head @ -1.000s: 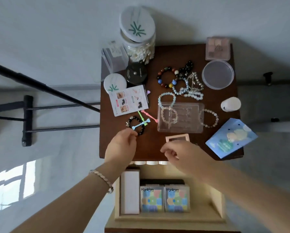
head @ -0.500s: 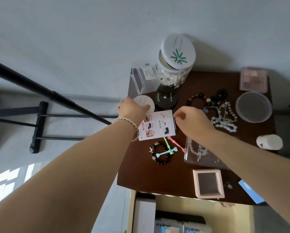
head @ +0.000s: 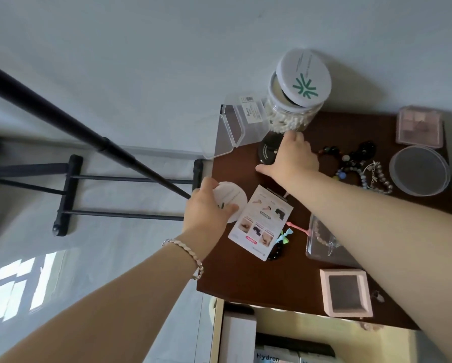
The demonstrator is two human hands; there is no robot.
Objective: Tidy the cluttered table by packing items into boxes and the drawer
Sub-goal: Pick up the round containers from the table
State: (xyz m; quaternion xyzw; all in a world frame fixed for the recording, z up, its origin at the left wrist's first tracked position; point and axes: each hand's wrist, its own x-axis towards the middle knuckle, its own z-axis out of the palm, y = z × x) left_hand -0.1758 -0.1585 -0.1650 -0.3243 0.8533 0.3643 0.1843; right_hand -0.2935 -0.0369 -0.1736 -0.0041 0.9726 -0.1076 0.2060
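Observation:
On the dark wooden table (head: 245,271), my left hand (head: 209,205) grips a white round compact (head: 231,196) at the left edge. My right hand (head: 294,155) reaches further back and spans a black round compact (head: 266,150), fingers on its far side and thumb on its near side. A printed card (head: 261,221) lies between my two arms. An open clear plastic box (head: 235,127) stands at the back left corner. The open drawer (head: 217,334) below the table holds a white box (head: 239,336) and Hydron boxes (head: 269,357).
A cotton swab jar (head: 290,116) stands behind the black compact. Bead bracelets (head: 361,163), a clear round tub (head: 420,171) and a pink palette (head: 420,127) lie at the right. A clear case (head: 321,244), pink square box (head: 346,292) and black bracelet (head: 278,251) sit nearer. A black pole (head: 62,119) crosses the left.
My right hand has moved from the card back to the black compact. My left hand has drawn the white compact toward the table's left edge. The view has shifted closer.

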